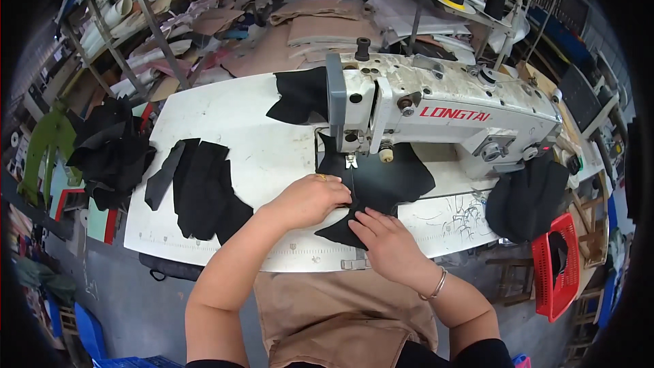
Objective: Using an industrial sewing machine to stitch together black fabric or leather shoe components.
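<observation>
A black fabric piece [402, 176] lies under the presser foot [351, 161] of a white sewing machine [436, 88]. My left hand [310, 199], with a ring on one finger, is closed at the fabric's near left edge, its fingertips partly hidden. To its right, my right hand [390, 240] lies with fingers stretched out and apart, pressing on the near part of the same fabric. That near part forms a flap toward the front edge of the white table [272, 163]. A bracelet is on my right wrist.
More cut black pieces [204, 191] lie on the table's left, and another black piece [300, 95] sits behind the needle area. A dark fabric bundle [112, 150] hangs off the left side. At the right are a black padded piece [524, 197] and a red basket [545, 279].
</observation>
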`<state>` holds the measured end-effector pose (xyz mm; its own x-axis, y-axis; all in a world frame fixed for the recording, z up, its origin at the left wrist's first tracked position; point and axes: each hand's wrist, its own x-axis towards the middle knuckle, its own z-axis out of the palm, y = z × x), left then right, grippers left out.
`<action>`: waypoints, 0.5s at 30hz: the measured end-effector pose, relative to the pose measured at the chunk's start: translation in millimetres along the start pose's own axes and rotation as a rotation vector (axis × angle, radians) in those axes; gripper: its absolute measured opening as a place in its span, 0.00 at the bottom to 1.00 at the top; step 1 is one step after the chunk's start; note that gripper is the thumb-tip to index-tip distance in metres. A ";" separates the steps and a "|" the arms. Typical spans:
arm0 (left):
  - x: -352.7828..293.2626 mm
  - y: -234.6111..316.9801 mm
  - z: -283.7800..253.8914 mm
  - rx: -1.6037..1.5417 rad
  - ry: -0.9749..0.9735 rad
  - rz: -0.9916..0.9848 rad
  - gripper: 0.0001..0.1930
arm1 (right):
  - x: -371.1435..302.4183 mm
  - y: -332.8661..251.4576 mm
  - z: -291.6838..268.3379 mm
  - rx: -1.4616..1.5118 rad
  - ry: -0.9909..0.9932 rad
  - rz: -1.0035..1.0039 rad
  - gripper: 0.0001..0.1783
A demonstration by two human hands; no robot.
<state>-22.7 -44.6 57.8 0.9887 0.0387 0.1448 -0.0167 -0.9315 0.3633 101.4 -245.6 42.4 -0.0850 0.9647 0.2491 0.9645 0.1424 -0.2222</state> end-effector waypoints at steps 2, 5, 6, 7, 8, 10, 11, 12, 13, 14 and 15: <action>0.6 1.3 -2.2 -0.016 -0.021 -0.015 0.11 | 3.8 4.1 1.3 -0.010 0.013 -0.012 0.30; -1.9 1.9 -0.9 0.013 0.000 -0.036 0.12 | 3.6 5.1 1.0 -0.020 0.029 -0.027 0.29; -4.7 2.3 3.6 0.006 0.055 -0.058 0.12 | 2.2 5.5 1.6 -0.020 0.029 -0.022 0.29; -6.3 1.9 6.5 -0.001 0.108 -0.080 0.13 | 0.4 8.4 2.3 -0.017 0.028 -0.016 0.29; -6.7 0.5 7.7 -0.005 0.102 -0.078 0.13 | -1.8 13.6 2.6 0.024 0.047 -0.017 0.27; -11.3 5.7 5.8 -0.270 0.206 -0.293 0.15 | -4.3 18.3 -0.6 0.077 0.060 -0.012 0.26; -13.0 4.7 7.3 -0.275 0.197 -0.296 0.15 | -2.0 21.2 -5.8 0.061 0.069 -0.051 0.23; -12.9 1.6 9.8 -0.155 0.203 -0.198 0.15 | -1.3 23.2 -8.3 0.043 0.079 -0.091 0.21; -13.1 0.2 12.3 -0.036 0.209 -0.098 0.15 | -1.5 19.9 -7.3 0.047 0.076 -0.087 0.21; -14.3 3.5 16.9 0.033 0.186 -0.061 0.15 | -0.2 14.1 -5.5 0.035 0.087 -0.063 0.21; -14.7 4.6 20.5 0.035 0.188 -0.057 0.15 | 2.3 10.9 -6.0 0.016 0.104 -0.041 0.21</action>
<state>-34.2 -56.8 38.5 0.9425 0.1558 0.2956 0.0473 -0.9379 0.3437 113.2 -243.2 46.2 -0.0975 0.9300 0.3543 0.9566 0.1858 -0.2247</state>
